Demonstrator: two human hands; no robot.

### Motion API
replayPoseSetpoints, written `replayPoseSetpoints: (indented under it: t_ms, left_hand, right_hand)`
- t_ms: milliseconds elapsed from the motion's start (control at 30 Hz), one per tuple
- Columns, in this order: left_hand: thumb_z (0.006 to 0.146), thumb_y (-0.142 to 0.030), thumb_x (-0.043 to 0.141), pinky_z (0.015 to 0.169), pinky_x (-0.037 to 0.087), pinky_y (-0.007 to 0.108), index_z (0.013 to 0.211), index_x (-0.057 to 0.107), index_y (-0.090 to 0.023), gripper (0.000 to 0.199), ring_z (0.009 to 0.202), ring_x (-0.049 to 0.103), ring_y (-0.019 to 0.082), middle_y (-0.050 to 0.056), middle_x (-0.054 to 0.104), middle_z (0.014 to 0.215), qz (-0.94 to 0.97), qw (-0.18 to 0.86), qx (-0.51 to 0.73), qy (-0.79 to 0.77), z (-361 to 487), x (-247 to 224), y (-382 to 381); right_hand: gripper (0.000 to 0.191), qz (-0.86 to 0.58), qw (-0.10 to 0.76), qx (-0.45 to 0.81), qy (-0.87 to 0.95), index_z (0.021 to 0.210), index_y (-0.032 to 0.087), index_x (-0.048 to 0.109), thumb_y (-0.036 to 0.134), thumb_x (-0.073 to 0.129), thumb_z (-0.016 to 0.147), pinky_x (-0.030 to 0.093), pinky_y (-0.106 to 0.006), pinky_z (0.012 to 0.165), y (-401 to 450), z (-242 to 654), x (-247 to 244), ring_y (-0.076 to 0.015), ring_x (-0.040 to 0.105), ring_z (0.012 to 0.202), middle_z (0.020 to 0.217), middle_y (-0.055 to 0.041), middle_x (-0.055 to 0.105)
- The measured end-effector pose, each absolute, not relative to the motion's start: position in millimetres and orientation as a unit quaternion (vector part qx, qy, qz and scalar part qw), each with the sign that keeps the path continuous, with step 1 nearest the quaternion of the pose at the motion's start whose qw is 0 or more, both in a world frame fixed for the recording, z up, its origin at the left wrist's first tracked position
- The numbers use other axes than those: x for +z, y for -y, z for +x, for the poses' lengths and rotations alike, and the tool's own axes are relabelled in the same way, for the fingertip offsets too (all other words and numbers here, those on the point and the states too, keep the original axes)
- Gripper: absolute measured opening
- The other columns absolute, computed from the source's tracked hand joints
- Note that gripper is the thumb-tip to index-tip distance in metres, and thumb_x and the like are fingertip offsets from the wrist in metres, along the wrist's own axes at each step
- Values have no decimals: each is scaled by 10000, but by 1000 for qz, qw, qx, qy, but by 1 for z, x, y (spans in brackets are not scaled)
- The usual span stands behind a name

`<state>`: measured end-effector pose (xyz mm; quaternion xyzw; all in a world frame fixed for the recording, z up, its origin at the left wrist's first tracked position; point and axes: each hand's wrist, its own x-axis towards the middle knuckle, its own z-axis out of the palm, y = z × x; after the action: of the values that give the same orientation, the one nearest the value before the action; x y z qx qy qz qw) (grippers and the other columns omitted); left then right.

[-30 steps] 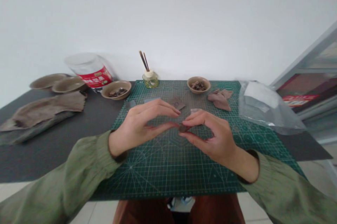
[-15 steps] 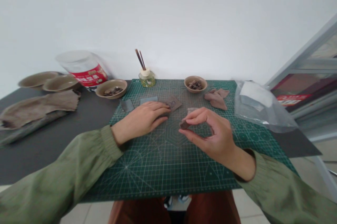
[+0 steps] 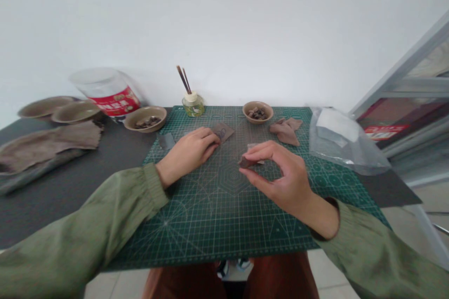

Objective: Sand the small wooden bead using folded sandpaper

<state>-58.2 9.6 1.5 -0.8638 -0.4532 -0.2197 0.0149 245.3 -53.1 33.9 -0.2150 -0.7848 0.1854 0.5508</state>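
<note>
My left hand is over the cutting mat, its fingers curled together at the near left edge of a square of brown sandpaper with dark markings. The fingertips hide that edge. Between the thumb and fingers of my right hand is a small dark brown stone-like piece, raised above the mat. A small pale piece shows just behind the right fingers, mostly covered. To the left of my left hand lies a small grey sheet.
The green cutting mat covers the dark table. Bowls of small brown pieces stand at the back, beside a reed diffuser and a large jar. A crumpled cloth and plastic bag lie right, a folded cloth left.
My left hand has drawn its fingers in, and the brown sandpaper has shifted slightly left and away. The bluish sheet beside it is now hidden. My right hand still pinches the brown piece.
</note>
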Motion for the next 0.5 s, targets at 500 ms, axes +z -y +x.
replayPoseSetpoints:
  t_ms: [500]
  left_hand:
    - [1035, -309, 893, 881, 664, 345, 1289, 796, -223, 285, 966, 786, 192, 80, 819, 1137, -800, -193, -456, 338, 9, 29, 33]
  right_hand:
    - [353, -290, 443, 582, 617, 1146, 225, 838, 529, 928, 991, 693, -333, 839, 2, 252, 9, -219, 874, 958, 1079, -73, 914]
